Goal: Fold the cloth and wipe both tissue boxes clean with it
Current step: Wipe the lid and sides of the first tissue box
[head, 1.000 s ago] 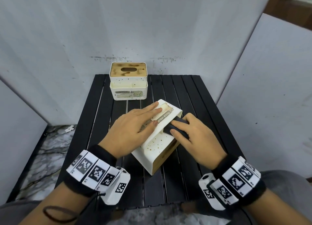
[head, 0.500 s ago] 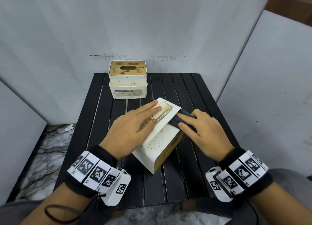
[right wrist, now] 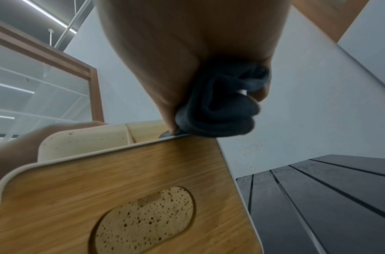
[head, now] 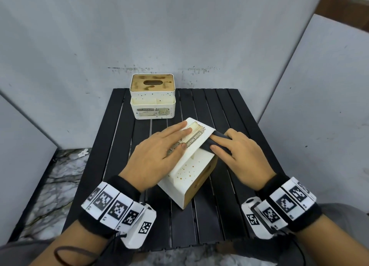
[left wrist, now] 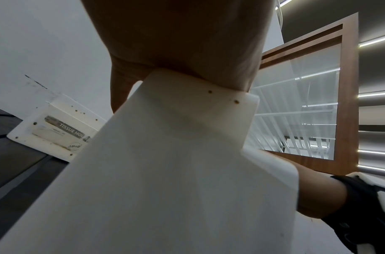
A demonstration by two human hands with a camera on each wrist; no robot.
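A white speckled tissue box [head: 187,170] lies tipped on its side in the middle of the black slatted table [head: 229,216], its wooden lid [right wrist: 121,171] facing right. My left hand [head: 175,140] lies flat on its upper face with straight fingers, holding it down. My right hand [head: 225,144] grips a folded dark grey cloth [head: 214,144] and presses it on the box's far right edge; the right wrist view shows the cloth [right wrist: 221,110] bunched between thumb and fingers. A second tissue box [head: 152,98], its wooden top stained, stands upright at the back.
Grey panels wall in the table at the back and on both sides. The upright box [left wrist: 54,130] stands just beyond my left hand. Bare slats lie to the right of the tipped box and along the near edge. A marbled floor [head: 60,176] shows on the left.
My right hand has slid the cloth along the box toward its far right edge. My left hand has stayed flat on the box.
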